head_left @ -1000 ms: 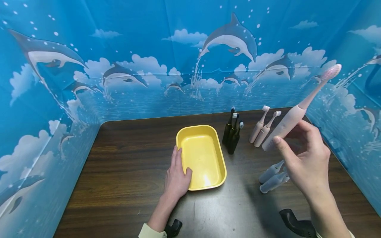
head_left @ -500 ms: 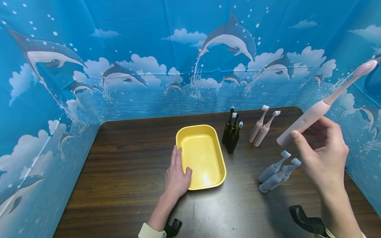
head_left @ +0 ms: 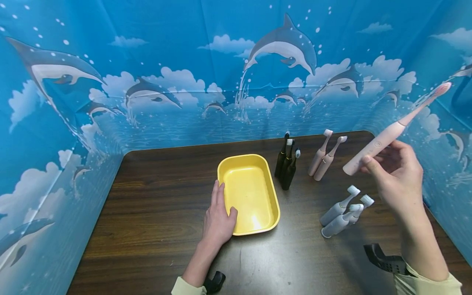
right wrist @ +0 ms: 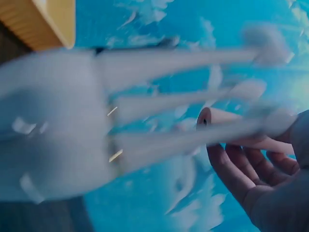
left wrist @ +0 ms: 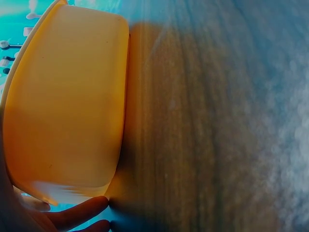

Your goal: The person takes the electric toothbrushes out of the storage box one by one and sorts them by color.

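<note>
In the head view my right hand (head_left: 400,176) grips a pink electric toothbrush (head_left: 380,141) by its lower handle, lifted over the table's right side with the brush head up and to the right. The right wrist view shows the handle's bottom end (right wrist: 206,117) above my curled fingers. My left hand (head_left: 220,215) rests against the left side of a yellow tray (head_left: 273,196), fingers straight along its outer wall and thumb over the rim. Two pink toothbrushes (head_left: 324,164) stand behind the right hand. Three grey-blue toothbrushes (head_left: 337,221) stand just left of it, large and blurred in the right wrist view.
Several black toothbrushes (head_left: 285,168) stand right of the tray's far end. Blue dolphin-print cloth (head_left: 206,73) walls the dark wooden table (head_left: 155,213) at the back and both sides. A black wrist mount (head_left: 387,260) sits on the right forearm.
My right hand has moved right with the pink toothbrush, then slightly back left and toward an upright wrist, uncovering the grey-blue toothbrushes. The left hand and tray have stayed put.
</note>
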